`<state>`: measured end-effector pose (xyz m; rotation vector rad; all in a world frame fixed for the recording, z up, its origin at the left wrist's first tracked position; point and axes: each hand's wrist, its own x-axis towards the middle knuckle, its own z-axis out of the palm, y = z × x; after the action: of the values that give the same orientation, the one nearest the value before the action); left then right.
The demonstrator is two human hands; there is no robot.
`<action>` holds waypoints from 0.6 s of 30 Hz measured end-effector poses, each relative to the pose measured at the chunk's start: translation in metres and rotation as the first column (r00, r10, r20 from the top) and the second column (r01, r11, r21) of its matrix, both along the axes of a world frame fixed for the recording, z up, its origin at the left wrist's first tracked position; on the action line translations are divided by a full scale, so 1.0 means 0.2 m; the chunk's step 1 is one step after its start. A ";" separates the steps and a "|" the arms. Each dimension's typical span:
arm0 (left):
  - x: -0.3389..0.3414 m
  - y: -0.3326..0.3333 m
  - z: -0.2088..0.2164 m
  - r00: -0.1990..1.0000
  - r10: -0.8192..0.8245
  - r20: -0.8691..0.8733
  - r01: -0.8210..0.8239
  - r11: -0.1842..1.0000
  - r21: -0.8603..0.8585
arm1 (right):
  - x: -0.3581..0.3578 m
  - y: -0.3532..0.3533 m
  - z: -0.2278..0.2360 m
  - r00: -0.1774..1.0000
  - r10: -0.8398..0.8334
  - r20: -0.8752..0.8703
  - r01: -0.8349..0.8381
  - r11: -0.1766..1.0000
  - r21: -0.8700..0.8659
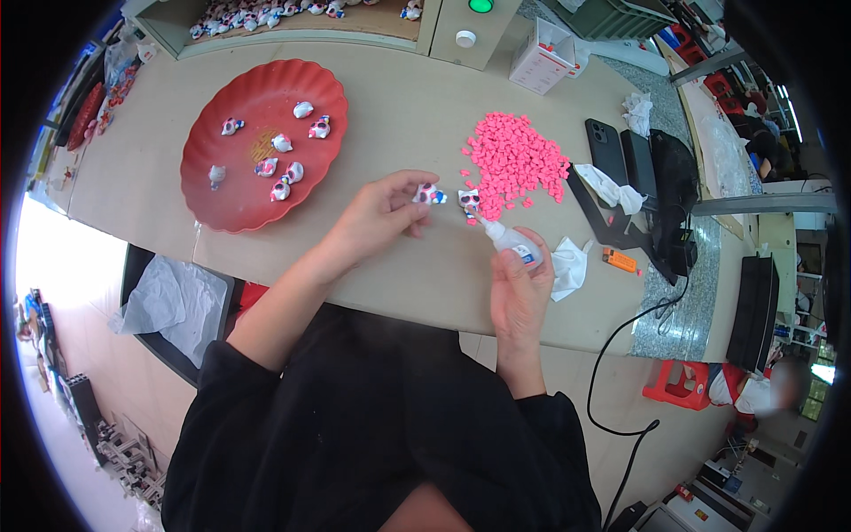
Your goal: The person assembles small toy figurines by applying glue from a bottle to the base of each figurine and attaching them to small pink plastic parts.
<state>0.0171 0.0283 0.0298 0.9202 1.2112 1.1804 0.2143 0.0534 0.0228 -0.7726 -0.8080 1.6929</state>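
Workshop floor tiles and a red stool (678,384) show past the near edge of a beige desk (399,97), where small work is laid out. At the far side, a compartment (301,27) holds a crowd of little white figurines, with a green-lit button (481,5) to its right. On the left of the desk sits a scalloped red dish (253,93) with several similar figurines spread across it.

Near the middle, the left hand (387,208) pinches a painted figurine (429,195) between its fingers, just above or on the desk; I can't tell which. Just right of it stands a second figurine (469,199), white with dark eye patches. The right hand (521,288) has its fingers wrapped around a squeeze bottle (512,241), tilted so the nozzle points far and left at that second figurine's base; whether the tip touches is too small to tell.

Beyond the bottle, loose pink pieces (514,160) lie in a broad heap. Farther right are a dark phone (605,146) and crumpled white tissue (612,188); nearer, an orange lighter (620,261) and a white cloth (570,269) beside the right hand.
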 end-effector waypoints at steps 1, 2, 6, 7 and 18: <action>0.00 -0.03 0.00 1.000 0.004 0.000 -0.004 1.000 0.000 | 0.01 0.02 0.00 1.000 0.004 0.000 -0.004 1.000 0.000; 0.00 -0.06 -0.02 0.970 0.017 0.244 -0.009 0.999 -0.034 | 0.03 0.04 0.01 0.999 -0.019 -0.039 0.020 1.000 0.017; 0.04 -0.12 -0.07 0.949 0.051 0.310 -0.028 0.996 -0.079 | 0.00 0.11 0.06 0.976 0.075 -0.203 -0.060 0.995 0.080; 0.07 -0.12 -0.07 0.949 0.054 0.311 -0.031 0.996 -0.079 | -0.01 0.11 0.08 0.963 0.125 -0.238 -0.105 0.990 0.094; 0.12 -0.13 -0.21 0.943 0.297 -0.150 -0.250 0.930 0.271 | -0.08 0.04 -0.07 0.960 -0.048 0.275 -0.096 0.867 0.489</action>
<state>0.0412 0.0025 -0.0118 1.0941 1.3993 1.5231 0.1986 0.0614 0.0098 -0.6396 -1.3931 1.3157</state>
